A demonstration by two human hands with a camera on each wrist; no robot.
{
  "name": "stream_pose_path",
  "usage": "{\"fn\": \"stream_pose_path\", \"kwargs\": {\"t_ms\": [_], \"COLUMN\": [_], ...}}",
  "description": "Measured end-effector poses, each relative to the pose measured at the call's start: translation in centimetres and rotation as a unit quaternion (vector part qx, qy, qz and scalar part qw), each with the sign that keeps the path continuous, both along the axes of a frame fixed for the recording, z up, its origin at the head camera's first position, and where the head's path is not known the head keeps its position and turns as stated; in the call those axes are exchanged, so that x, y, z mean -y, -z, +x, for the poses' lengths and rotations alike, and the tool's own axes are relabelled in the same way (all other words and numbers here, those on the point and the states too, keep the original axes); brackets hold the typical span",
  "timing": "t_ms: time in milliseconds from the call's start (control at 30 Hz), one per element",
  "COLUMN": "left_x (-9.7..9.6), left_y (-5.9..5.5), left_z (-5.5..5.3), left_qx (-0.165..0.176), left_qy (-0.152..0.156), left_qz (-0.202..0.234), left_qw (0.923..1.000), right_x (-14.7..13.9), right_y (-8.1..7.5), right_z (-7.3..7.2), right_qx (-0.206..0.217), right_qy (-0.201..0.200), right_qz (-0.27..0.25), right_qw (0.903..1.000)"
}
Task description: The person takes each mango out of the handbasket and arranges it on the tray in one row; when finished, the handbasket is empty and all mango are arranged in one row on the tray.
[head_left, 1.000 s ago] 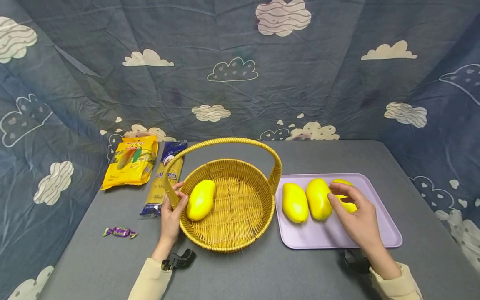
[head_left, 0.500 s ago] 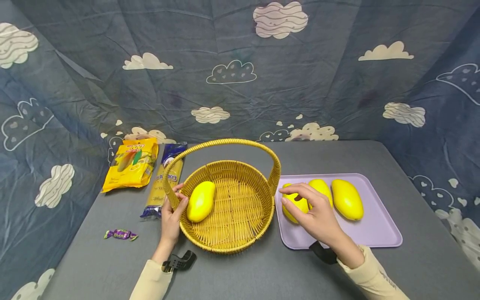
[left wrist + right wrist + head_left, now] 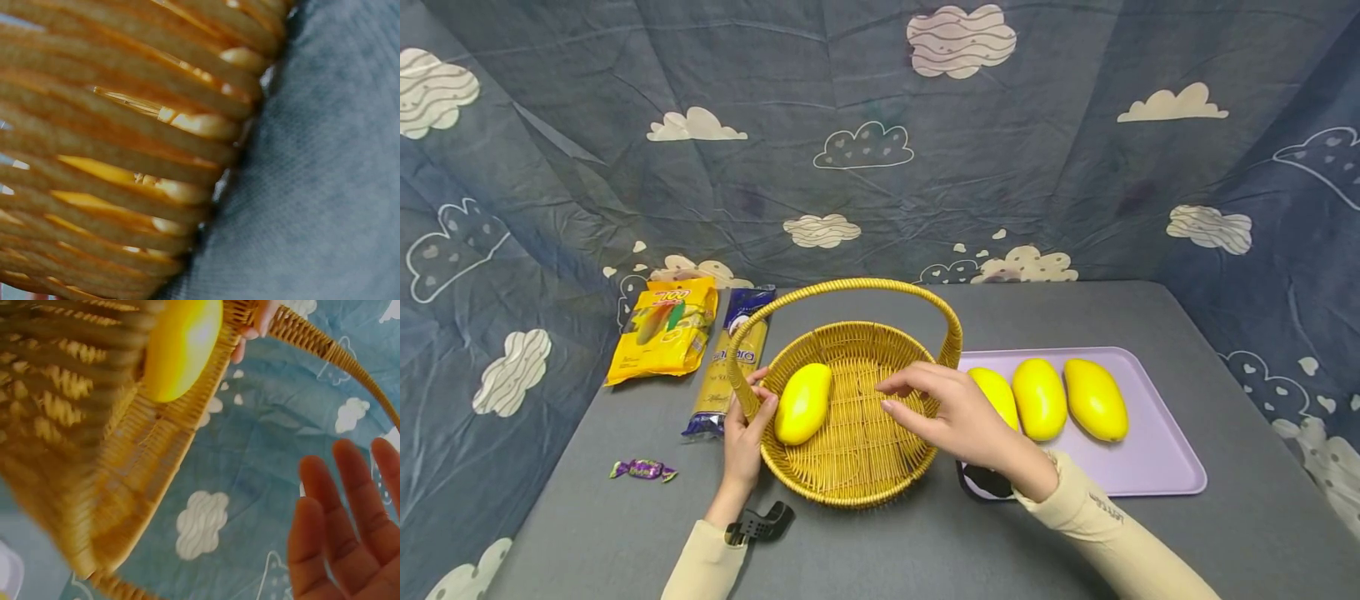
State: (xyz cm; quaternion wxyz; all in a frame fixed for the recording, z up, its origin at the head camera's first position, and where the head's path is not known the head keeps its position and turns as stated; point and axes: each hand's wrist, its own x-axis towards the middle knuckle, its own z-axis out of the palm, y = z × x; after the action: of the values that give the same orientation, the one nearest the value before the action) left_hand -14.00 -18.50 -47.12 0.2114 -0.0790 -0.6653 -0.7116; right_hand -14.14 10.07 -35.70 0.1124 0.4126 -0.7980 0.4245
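Note:
In the head view a round wicker basket (image 3: 857,433) with a tall arched handle stands at the centre. One yellow mango (image 3: 805,404) lies inside, against its left wall. My left hand (image 3: 742,446) holds the basket where the handle meets the rim on that side. Over the basket's right part hovers my right hand (image 3: 962,414), holding nothing, its fingers loosely bent. Beside the basket, three mangoes (image 3: 1040,400) lie in a row on a lilac tray (image 3: 1150,450); the leftmost is partly behind the right hand. Woven wall (image 3: 125,144) fills much of the left wrist view.
Left of the basket lie a blue-ended pasta packet (image 3: 727,367) and a yellow bag (image 3: 662,329) with a mango picture. A purple wrapped candy (image 3: 643,470) is nearer the front. A cloud-patterned cloth (image 3: 865,83) hangs behind the grey table (image 3: 865,550).
My right hand has moved left from above the rightmost mango, across the tray, to over the basket. The left hand and basket have stayed put. No mango has moved.

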Motion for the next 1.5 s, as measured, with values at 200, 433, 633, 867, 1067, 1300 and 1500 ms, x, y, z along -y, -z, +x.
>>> {"fn": "stream_pose_path", "kwargs": {"t_ms": [200,433,633,867,1067,1300,1500], "left_x": [0.0,-0.1,0.0,0.0,0.0,-0.1,-0.2], "left_y": [-0.2,-0.2,-0.2,-0.2,-0.1,-0.4,-1.0], "left_z": [0.2,0.1,0.0,0.1,0.1,0.3,0.4], "left_qx": [0.005,0.008,0.009,0.013,0.015,0.024,0.030], "left_qy": [-0.002,-0.002,-0.006,-0.001,0.001,-0.001,0.006], "left_qz": [0.004,0.008,0.001,0.006,0.003,0.005,0.002], "left_qw": [1.0000,0.9999,0.9999,0.9999,0.9999,0.9997,0.9995], "right_x": [2.1,3.7,4.8,6.5,7.8,8.5,9.3], "right_y": [-0.8,-0.4,0.1,1.3,2.0,2.9,3.4], "right_z": [-0.8,-2.8,-4.1,-5.0,-5.3,-6.0,-6.1], "right_qx": [0.042,0.099,0.162,0.223,0.247,0.273,0.297], "right_qy": [0.021,0.020,0.029,0.012,0.017,0.027,0.035], "right_qz": [0.072,0.134,0.169,0.199,0.227,0.233,0.244], "right_qw": [0.9963,0.9859,0.9717,0.9541,0.9419,0.9329,0.9227]}}
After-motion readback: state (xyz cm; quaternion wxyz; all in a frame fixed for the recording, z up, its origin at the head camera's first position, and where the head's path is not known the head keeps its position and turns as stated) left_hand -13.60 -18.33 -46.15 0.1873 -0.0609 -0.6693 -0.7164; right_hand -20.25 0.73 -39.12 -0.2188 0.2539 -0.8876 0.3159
